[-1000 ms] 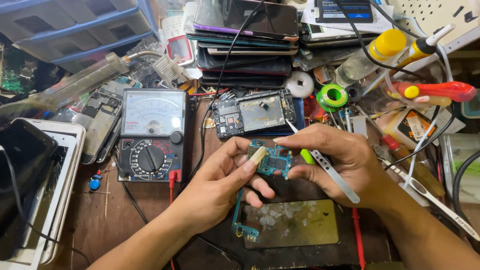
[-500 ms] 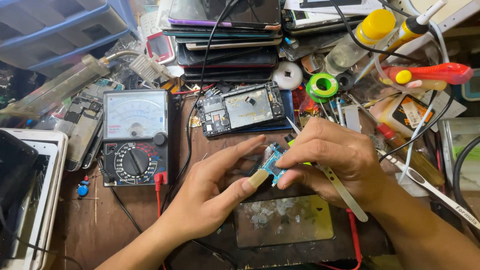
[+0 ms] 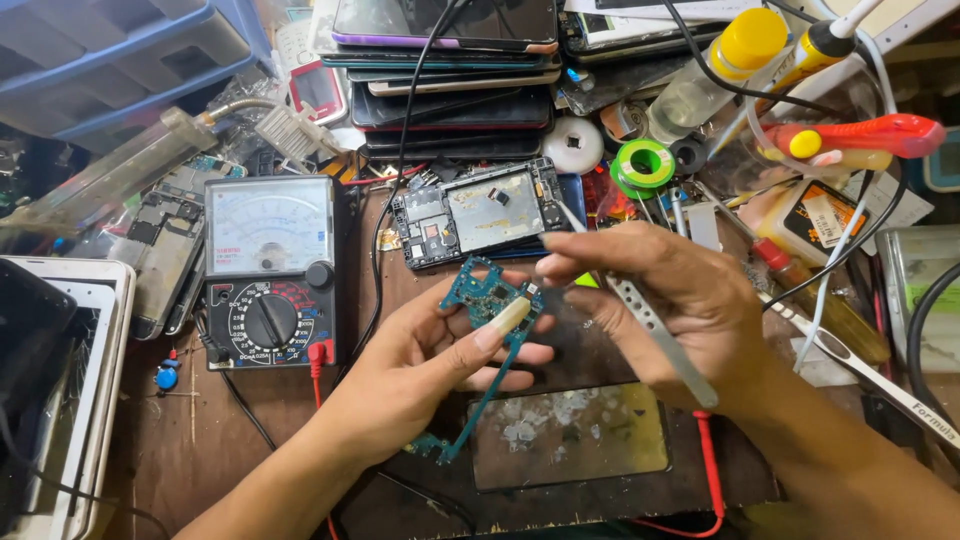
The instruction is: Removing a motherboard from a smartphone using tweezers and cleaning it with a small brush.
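Note:
My left hand (image 3: 420,375) holds a small blue-green circuit board (image 3: 487,297) between thumb and fingers, low over the wooden bench. A thin strip of the board runs down to a smaller piece (image 3: 432,446). My right hand (image 3: 680,305) grips metal tweezers (image 3: 660,340), its fingertips close to the board's right edge. Just behind the hands lies an opened phone (image 3: 480,212) with its insides showing.
An analog multimeter (image 3: 268,268) with red and black leads sits left. A stack of phones (image 3: 450,70) lies at the back. A solder spool (image 3: 645,165), bottles, a red-handled screwdriver (image 3: 860,138) and cables crowd the right. A worn glass plate (image 3: 570,435) lies in front.
Both hands have lifted and spread slightly. The board now stands more upright in my left hand, and my right hand with the tweezers has pulled a little to the right.

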